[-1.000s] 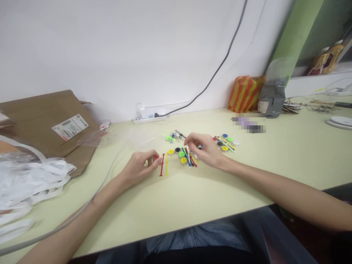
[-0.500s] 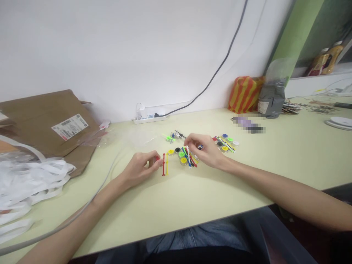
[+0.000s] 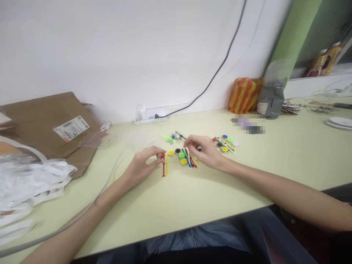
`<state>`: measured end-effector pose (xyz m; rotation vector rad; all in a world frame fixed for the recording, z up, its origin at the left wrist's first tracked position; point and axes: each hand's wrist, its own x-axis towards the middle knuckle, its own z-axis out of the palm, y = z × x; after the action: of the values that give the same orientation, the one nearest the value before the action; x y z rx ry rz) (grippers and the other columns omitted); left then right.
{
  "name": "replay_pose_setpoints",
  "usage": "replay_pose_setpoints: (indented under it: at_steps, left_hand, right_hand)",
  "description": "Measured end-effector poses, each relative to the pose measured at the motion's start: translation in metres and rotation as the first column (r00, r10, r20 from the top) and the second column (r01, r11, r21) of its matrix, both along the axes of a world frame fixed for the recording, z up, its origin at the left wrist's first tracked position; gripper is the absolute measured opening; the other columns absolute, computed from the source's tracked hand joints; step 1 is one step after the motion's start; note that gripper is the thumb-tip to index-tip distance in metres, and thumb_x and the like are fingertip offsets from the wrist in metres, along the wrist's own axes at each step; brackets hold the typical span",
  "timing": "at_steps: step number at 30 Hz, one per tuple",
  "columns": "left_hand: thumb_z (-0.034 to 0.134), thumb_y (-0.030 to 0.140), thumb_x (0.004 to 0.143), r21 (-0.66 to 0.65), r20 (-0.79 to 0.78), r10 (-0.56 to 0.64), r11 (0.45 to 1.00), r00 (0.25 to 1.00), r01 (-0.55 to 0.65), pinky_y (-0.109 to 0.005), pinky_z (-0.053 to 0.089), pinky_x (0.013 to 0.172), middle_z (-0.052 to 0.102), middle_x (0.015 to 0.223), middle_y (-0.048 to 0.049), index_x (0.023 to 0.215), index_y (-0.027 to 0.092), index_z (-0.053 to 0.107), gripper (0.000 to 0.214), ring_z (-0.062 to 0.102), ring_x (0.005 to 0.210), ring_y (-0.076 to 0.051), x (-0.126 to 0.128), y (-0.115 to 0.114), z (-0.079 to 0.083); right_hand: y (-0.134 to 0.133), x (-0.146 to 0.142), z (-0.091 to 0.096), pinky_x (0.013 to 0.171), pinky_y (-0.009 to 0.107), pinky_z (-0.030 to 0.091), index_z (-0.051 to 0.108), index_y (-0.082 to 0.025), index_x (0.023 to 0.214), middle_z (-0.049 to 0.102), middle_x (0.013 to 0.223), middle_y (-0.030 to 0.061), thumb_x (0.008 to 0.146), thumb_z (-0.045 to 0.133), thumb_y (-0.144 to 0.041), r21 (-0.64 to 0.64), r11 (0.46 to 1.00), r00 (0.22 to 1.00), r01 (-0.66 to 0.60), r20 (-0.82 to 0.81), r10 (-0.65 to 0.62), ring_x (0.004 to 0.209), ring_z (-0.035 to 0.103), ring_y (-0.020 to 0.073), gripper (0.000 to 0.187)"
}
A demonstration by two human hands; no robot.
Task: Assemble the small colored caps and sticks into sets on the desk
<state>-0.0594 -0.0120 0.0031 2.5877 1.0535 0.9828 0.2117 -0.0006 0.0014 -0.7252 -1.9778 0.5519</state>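
My left hand [image 3: 143,167] rests its fingertips at the top of an upright-lying red plastic stick [image 3: 164,165], where a small red piece [image 3: 162,156] sits between them. A yellow plastic stick [image 3: 167,165] lies right beside it. My right hand [image 3: 205,151] curves over a bundle of multicoloured plastic sticks [image 3: 189,158], and its fingertips are close to a small dark piece [image 3: 200,149]. Small round containers with coloured lids [image 3: 183,162] stand around the bundle. More of them [image 3: 224,149] sit beyond my right hand.
A pale green table [image 3: 192,198] carries everything, with its front edge near my lap. Further back are a power strip [image 3: 150,121], a grey cable [image 3: 110,183], a brown parcel bag [image 3: 55,139], white plastic strips [image 3: 27,183] and a striped orange bag [image 3: 244,96].
My left hand has moved right and now meets the top of the red stick. The right hand has barely shifted. The view has tilted slightly.
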Motion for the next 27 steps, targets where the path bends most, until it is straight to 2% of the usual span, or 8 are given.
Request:
replay_pose_setpoints:
  at_steps: [4,9,12,15,18,20,23,27]
  left_hand:
    - [0.063,0.034,0.093,0.000,-0.019,0.044,0.999,0.999,-0.044,-0.034,0.052,0.085,0.072,0.098,-0.0039,0.110,0.022,0.067,0.021,0.065,0.091,-0.018,0.003,-0.004,0.001]
    - [0.071,0.036,0.087,0.038,0.015,0.027,0.999,1.000,-0.027,-0.033,0.049,0.085,0.066,0.100,-0.0055,0.095,0.022,0.070,0.016,0.061,0.094,-0.018,0.016,0.000,0.013]
    - [0.075,0.040,0.082,-0.145,0.135,0.093,0.987,0.986,-0.073,-0.029,0.050,0.074,0.066,0.083,-0.0026,0.092,0.020,0.070,0.022,0.060,0.078,-0.015,0.026,0.008,0.018]
    - [0.076,0.041,0.080,-0.374,0.375,0.147,0.928,0.915,0.004,-0.031,0.054,0.076,0.070,0.089,-0.0059,0.094,0.017,0.069,0.028,0.066,0.081,-0.017,0.034,0.011,0.014]
    - [0.075,0.040,0.080,-0.439,0.410,0.146,0.897,0.900,0.054,-0.032,0.055,0.077,0.070,0.090,-0.0059,0.093,0.016,0.066,0.028,0.068,0.083,-0.018,0.036,0.006,0.008]
    - [0.072,0.039,0.084,-0.392,0.354,0.107,0.919,0.929,0.044,-0.033,0.055,0.080,0.070,0.091,-0.0055,0.094,0.017,0.066,0.024,0.067,0.086,-0.018,0.035,0.001,0.006]
    - [0.067,0.037,0.089,-0.232,0.219,0.044,0.973,0.975,0.008,-0.035,0.051,0.088,0.069,0.099,-0.0057,0.096,0.020,0.070,0.019,0.064,0.094,-0.019,0.032,-0.003,0.009]
    - [0.066,0.032,0.090,-0.151,0.078,0.001,0.988,0.997,0.011,-0.033,0.049,0.085,0.067,0.096,-0.0040,0.097,0.023,0.074,0.014,0.062,0.092,-0.018,0.029,0.000,0.006]
  right_hand:
    - [0.000,0.000,-0.001,0.058,0.023,0.041,0.064,-0.017,0.089,0.060,0.070,-0.0003,0.088,0.047,-0.012,0.012,1.000,1.000,-0.004,-0.005,0.004,0.061,0.053,0.0110,0.018]
    - [0.000,0.000,0.000,0.058,0.022,0.040,0.064,-0.016,0.089,0.057,0.067,-0.0019,0.087,0.047,-0.010,0.018,1.000,1.000,-0.001,-0.012,0.001,0.060,0.051,0.0100,0.018]
    - [-0.002,0.000,0.003,0.058,0.021,0.040,0.064,-0.016,0.088,0.056,0.065,-0.0024,0.087,0.047,-0.009,0.013,1.000,1.000,0.007,-0.010,-0.007,0.059,0.051,0.0096,0.019]
    - [-0.005,0.000,0.006,0.058,0.021,0.040,0.064,-0.016,0.088,0.057,0.066,-0.0021,0.087,0.047,-0.009,0.011,1.000,1.000,0.010,-0.009,-0.010,0.059,0.052,0.0095,0.018]
    - [-0.007,0.000,0.007,0.058,0.021,0.040,0.064,-0.016,0.087,0.057,0.066,-0.0020,0.086,0.047,-0.008,0.018,1.000,1.000,0.014,-0.007,-0.014,0.059,0.052,0.0095,0.018]
    - [-0.008,-0.001,0.007,0.058,0.021,0.040,0.064,-0.016,0.087,0.057,0.066,-0.0019,0.086,0.047,-0.008,0.022,1.000,1.000,0.018,0.001,-0.018,0.059,0.052,0.0096,0.019]
    - [-0.008,-0.001,0.006,0.057,0.021,0.039,0.064,-0.016,0.087,0.058,0.066,-0.0017,0.087,0.047,-0.008,0.026,0.999,1.000,0.020,0.018,-0.021,0.059,0.052,0.0096,0.019]
    - [-0.008,-0.001,0.005,0.058,0.021,0.040,0.064,-0.016,0.087,0.059,0.068,-0.0012,0.087,0.047,-0.008,0.058,0.998,0.999,0.018,0.036,-0.020,0.060,0.053,0.0096,0.019]
